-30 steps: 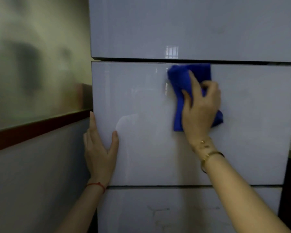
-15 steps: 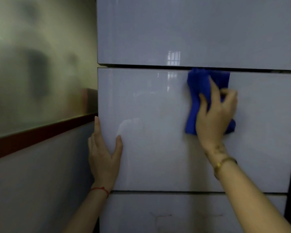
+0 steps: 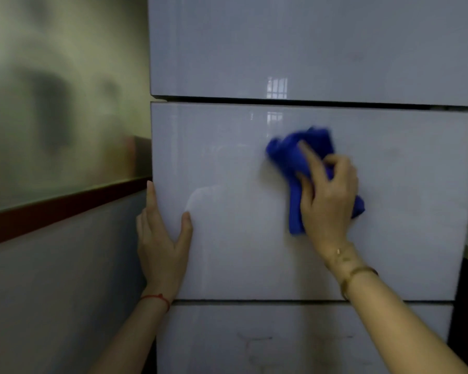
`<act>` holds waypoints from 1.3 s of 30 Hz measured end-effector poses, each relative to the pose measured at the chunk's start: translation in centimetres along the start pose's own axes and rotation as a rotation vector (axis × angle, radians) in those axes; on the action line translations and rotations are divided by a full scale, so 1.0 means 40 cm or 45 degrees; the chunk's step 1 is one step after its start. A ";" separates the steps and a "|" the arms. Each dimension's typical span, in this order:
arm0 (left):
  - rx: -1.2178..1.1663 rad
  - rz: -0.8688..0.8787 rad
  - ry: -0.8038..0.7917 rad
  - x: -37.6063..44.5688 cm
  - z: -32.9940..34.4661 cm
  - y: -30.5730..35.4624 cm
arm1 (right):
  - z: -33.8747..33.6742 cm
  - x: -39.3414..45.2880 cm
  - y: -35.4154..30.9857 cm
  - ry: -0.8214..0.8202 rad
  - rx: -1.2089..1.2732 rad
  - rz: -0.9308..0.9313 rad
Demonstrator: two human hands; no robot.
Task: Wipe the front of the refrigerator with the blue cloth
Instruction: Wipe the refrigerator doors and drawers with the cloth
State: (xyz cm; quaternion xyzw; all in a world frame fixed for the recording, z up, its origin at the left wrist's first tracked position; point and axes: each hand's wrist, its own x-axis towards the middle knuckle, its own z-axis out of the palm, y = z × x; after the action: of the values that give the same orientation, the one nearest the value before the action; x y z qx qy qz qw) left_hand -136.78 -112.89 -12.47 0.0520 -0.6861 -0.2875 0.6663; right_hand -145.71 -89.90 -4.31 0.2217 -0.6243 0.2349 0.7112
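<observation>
Dim kitchen corner, glossy pale-grey three-panel refrigerator front (image 3: 227, 252). Crumpled blue microfibre cloth (image 3: 292, 160) on middle panel, pressed by right hand (image 3: 327, 201), fingers bent over it. Left hand (image 3: 160, 238) bracing left edge, fingers together, thumb apart. Risks: bunched cloth streaking, slipping loose; lower panel's marks missed.

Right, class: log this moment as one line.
stage: wiping middle door | right hand: presses blue cloth on refrigerator | left hand: braces door's left edge

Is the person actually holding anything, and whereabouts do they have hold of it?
The right hand holds the blue cloth, pressing its middle flat against the refrigerator door. The left hand holds nothing.
</observation>
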 end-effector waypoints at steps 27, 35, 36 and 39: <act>0.013 -0.017 -0.020 -0.004 0.000 0.010 | -0.088 -0.162 0.168 -0.053 -0.038 0.066; 0.030 -0.018 -0.016 -0.003 0.001 0.011 | -0.025 -0.093 0.042 0.001 -0.050 -0.045; 0.034 -0.028 -0.017 -0.003 0.000 0.009 | -0.030 -0.134 0.033 -0.085 -0.092 -0.270; 0.023 -0.036 -0.024 -0.005 -0.002 0.013 | -0.059 -0.126 0.110 -0.137 -0.134 -0.494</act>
State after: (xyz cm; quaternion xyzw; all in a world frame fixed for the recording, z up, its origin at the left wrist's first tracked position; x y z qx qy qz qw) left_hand -136.53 -112.41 -12.41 0.0650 -0.6941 -0.2911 0.6552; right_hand -147.10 -85.28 -9.48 0.3125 -0.6183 0.0483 0.7195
